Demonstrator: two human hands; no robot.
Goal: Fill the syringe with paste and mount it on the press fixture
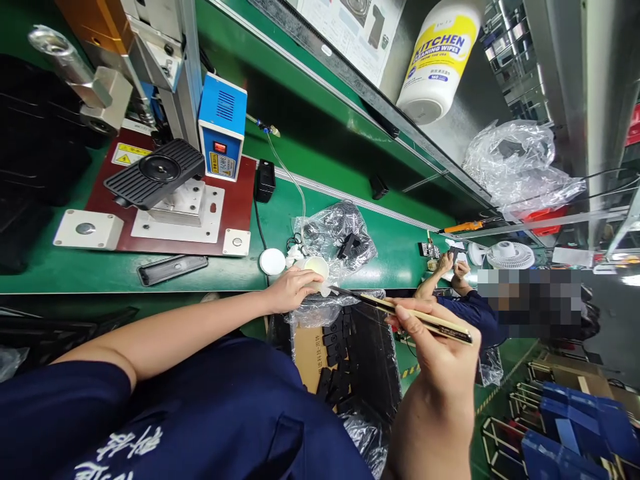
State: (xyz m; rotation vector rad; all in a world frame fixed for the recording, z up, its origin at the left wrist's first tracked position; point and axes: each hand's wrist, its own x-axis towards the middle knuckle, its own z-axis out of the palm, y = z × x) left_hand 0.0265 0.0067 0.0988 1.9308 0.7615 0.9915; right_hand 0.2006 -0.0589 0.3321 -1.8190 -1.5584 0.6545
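My left hand [291, 291] is closed around a small white cup [317, 267] with something pale yellow inside, at the front edge of the green bench [235, 275]. My right hand [447, 353] grips a slim black-and-gold brush [373, 301] like a pen. Its dark end points left and reaches beside the cup, close to the left fingers; whether it touches the cup I cannot tell. Just left of the cup lies a round white lid-like disc [273, 261]. Behind it, clear plastic bags [357, 230] hold black parts.
To the left, a press fixture [180, 220] carries a black speaker-like part [155, 170] beside a blue box [223, 127]. A black tray-shaped piece [173, 269] lies in front. Below the bench edge stands a carton [307, 353] with black parts. A co-worker's hands [453, 265] are farther right.
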